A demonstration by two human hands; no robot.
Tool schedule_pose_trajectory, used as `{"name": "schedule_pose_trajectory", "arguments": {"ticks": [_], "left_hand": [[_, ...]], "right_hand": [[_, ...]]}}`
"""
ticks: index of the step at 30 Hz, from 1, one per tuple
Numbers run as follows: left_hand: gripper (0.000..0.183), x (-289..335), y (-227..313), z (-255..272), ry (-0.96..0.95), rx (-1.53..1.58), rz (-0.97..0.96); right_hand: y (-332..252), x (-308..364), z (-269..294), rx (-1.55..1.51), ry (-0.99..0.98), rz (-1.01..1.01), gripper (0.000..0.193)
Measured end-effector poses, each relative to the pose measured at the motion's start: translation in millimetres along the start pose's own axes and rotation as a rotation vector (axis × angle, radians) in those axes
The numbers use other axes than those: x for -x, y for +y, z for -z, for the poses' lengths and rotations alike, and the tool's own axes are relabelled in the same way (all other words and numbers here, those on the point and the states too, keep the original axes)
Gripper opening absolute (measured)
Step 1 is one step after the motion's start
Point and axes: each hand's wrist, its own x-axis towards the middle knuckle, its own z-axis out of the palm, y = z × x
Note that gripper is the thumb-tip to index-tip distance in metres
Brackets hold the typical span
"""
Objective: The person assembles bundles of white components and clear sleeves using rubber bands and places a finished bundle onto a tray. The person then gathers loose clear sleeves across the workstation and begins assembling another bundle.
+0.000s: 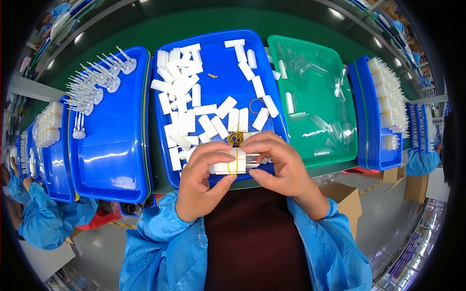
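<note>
Between my two hands, over the near edge of a blue tray (227, 89), is a small bundle of white cylinders (224, 167) side by side, with a thin yellow rubber band around it. My left hand (204, 177) is closed on the bundle's left part, thumb below and fingers above. Thin grey stems stick out of its right end, by the fingertips of my right hand (281, 167), which pinches that end. A tangle of yellow rubber bands (236, 139) lies just beyond my fingers. Many loose white cylinders (183, 82) are scattered in the tray, mostly at its left.
To the right, a green tray (310, 138) holds clear plastic pieces and a few white cylinders. Stacked blue trays (109, 169) at the left carry clear stemmed parts (99, 82). Banded bundles (388, 94) fill a right-hand stack. A person's blue sleeve (51, 218) shows at lower left.
</note>
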Motion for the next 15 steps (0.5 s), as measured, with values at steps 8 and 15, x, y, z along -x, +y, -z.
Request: {"name": "schedule_pose_trajectory", "arguments": {"ticks": [8,15], "left_hand": [[0.035,-2.6,6.0,7.7,-0.101,-0.095,0.008],[0.034,-7.7,12.1,12.0,-0.156,-0.181,-0.010]], "right_hand": [[2.5,2.1,7.7,-0.254,-0.060,-0.143,0.034],[10.3,3.9,13.3,-0.244,-0.119,-0.071,0.032]]}}
